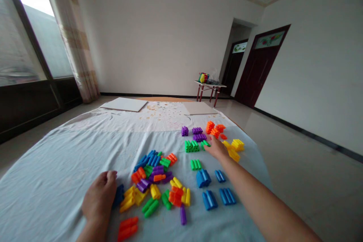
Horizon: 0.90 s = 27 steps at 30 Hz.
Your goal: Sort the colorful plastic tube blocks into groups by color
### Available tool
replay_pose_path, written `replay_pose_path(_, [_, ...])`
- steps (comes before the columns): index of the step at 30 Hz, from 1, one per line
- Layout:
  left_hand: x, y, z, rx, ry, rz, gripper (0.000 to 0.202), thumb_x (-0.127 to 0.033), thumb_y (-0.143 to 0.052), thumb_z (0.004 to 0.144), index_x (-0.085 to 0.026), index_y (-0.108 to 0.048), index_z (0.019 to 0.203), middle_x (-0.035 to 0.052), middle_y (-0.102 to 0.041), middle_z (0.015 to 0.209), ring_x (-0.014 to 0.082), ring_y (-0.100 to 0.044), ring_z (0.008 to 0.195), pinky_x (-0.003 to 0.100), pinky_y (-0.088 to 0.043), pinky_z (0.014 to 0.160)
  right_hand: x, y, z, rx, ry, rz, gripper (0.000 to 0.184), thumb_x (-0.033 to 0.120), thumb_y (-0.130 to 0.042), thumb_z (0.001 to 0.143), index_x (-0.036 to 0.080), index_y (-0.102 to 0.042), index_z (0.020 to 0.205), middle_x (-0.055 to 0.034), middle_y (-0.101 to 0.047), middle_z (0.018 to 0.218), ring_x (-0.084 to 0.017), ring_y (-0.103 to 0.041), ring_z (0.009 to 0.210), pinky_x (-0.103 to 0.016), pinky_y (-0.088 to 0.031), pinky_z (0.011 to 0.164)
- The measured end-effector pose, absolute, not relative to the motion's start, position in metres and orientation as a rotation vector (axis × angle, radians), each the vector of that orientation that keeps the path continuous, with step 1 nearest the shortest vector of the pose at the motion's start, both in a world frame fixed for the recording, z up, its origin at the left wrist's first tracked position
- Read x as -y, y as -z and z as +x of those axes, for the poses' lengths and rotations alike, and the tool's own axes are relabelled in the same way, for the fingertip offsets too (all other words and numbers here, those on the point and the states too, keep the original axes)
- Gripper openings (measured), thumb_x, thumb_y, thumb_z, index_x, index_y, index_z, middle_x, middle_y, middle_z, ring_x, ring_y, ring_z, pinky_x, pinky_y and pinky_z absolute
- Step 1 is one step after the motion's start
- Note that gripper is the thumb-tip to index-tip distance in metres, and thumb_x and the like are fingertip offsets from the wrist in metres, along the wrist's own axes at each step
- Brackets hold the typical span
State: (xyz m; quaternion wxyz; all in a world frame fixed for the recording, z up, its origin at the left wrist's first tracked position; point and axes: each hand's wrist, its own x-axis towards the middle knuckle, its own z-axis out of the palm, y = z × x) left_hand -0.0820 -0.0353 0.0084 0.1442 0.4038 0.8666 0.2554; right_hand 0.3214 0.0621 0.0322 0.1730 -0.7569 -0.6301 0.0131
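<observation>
My right hand [217,149] reaches across the cloth with its fingertips closed on a small green tube block [204,144]. Just left of it stands a group of green tube blocks [192,146], with purple blocks [199,137] and orange blocks [214,130] beyond. Yellow blocks [234,155] lie partly behind my right wrist. My left hand [100,196] rests curled on the cloth beside a dark blue block [118,196]; its fingers are turned away, so what they hold, if anything, is hidden. Between the hands spreads a mixed pile of coloured tube blocks [153,170].
Blue blocks [203,178] sit in small groups beside my right forearm. Two flat boards, one pale [124,104] and one beige [200,108], lie at the far end of the cloth-covered table [70,166]. A small side table [211,84] carrying bags stands by the wall.
</observation>
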Motion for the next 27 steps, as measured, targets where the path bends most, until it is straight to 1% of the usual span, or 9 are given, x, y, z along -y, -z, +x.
replay_pose_path(4, [0.036, -0.010, -0.080, -2.501, -0.758, 1.159, 0.049, -0.050, -0.028, 0.080, -0.022, -0.063, 0.099, 0.0134, -0.066, 0.099, 0.0310, -0.060, 0.092, 0.034, -0.041, 0.062, -0.045, -0.051, 0.315, 1.721, -0.045, -1.707, 0.037, 0.026, -0.050, 0.082, 0.015, -0.051, 0.117, -0.0120, -0.064, 0.106, -0.019, -0.063, 0.087, -0.031, -0.047, 0.078])
replay_pose_path(7, [0.037, -0.014, -0.076, -2.510, -0.780, 1.154, 0.045, -0.047, -0.031, 0.079, -0.022, -0.065, 0.095, 0.0129, -0.067, 0.098, 0.0298, -0.060, 0.090, 0.033, -0.041, 0.061, -0.015, -0.065, 0.290, 1.760, -0.158, -1.361, 0.029, 0.026, -0.049, 0.083, 0.016, -0.056, 0.109, -0.0108, -0.065, 0.103, -0.018, -0.063, 0.083, -0.030, -0.050, 0.072])
replay_pose_path(10, [0.037, -0.014, -0.074, -2.527, -0.793, 1.152, 0.042, -0.045, -0.032, 0.079, -0.022, -0.065, 0.092, 0.0117, -0.068, 0.098, 0.0280, -0.061, 0.089, 0.032, -0.040, 0.060, 0.026, -0.073, 0.251, 1.893, -0.321, -1.178, 0.025, 0.025, -0.050, 0.083, 0.017, -0.059, 0.105, -0.0081, -0.066, 0.097, -0.016, -0.062, 0.081, -0.028, -0.050, 0.067])
replay_pose_path(13, [0.038, -0.013, -0.073, -2.534, -0.811, 1.158, 0.042, -0.044, -0.032, 0.080, -0.021, -0.065, 0.092, 0.0111, -0.069, 0.095, 0.0270, -0.061, 0.087, 0.031, -0.039, 0.058, 0.062, -0.071, 0.217, 2.105, -0.459, -1.060, 0.021, 0.021, -0.053, 0.082, 0.018, -0.062, 0.102, -0.0055, -0.066, 0.095, -0.016, -0.061, 0.087, -0.028, -0.049, 0.076])
replay_pose_path(17, [0.041, -0.012, -0.072, -2.523, -0.847, 1.181, 0.041, -0.042, -0.032, 0.081, -0.021, -0.066, 0.091, 0.0105, -0.069, 0.095, 0.0258, -0.061, 0.087, 0.030, -0.039, 0.059, 0.083, -0.053, 0.198, 2.282, -0.473, -1.070, 0.028, 0.017, -0.059, 0.078, 0.020, -0.062, 0.105, -0.0052, -0.064, 0.102, -0.019, -0.056, 0.100, -0.033, -0.043, 0.092])
replay_pose_path(20, [0.042, -0.013, -0.070, -2.523, -0.859, 1.172, 0.040, -0.041, -0.032, 0.081, -0.022, -0.066, 0.093, 0.0099, -0.069, 0.096, 0.0255, -0.061, 0.088, 0.030, -0.039, 0.059, 0.084, -0.038, 0.198, 2.388, -0.410, -1.145, 0.037, 0.016, -0.063, 0.073, 0.019, -0.061, 0.110, -0.0069, -0.062, 0.108, -0.022, -0.052, 0.105, -0.037, -0.041, 0.095])
replay_pose_path(22, [0.043, -0.015, -0.069, -2.522, -0.859, 1.163, 0.040, -0.041, -0.032, 0.081, -0.022, -0.066, 0.093, 0.0099, -0.069, 0.097, 0.0257, -0.061, 0.088, 0.030, -0.038, 0.059, 0.083, -0.033, 0.200, 2.428, -0.396, -1.173, 0.039, 0.013, -0.062, 0.072, 0.019, -0.061, 0.111, -0.0083, -0.061, 0.110, -0.023, -0.051, 0.108, -0.039, -0.041, 0.096])
replay_pose_path(25, [0.042, -0.016, -0.068, -2.520, -0.856, 1.161, 0.040, -0.041, -0.032, 0.081, -0.022, -0.065, 0.092, 0.0106, -0.069, 0.097, 0.0263, -0.061, 0.090, 0.030, -0.037, 0.059, 0.082, -0.033, 0.201, 2.421, -0.511, -1.108, 0.040, 0.008, -0.058, 0.073, 0.018, -0.061, 0.111, -0.0083, -0.060, 0.111, -0.021, -0.051, 0.109, -0.037, -0.041, 0.097])
replay_pose_path(27, [0.042, -0.016, -0.068, -2.518, -0.855, 1.167, 0.040, -0.041, -0.031, 0.081, -0.022, -0.065, 0.090, 0.0110, -0.068, 0.097, 0.0266, -0.060, 0.090, 0.030, -0.037, 0.060, 0.083, -0.035, 0.199, 2.353, -0.638, -1.030, 0.045, 0.008, -0.056, 0.073, 0.019, -0.058, 0.116, -0.0076, -0.059, 0.115, -0.019, -0.051, 0.112, -0.035, -0.041, 0.098])
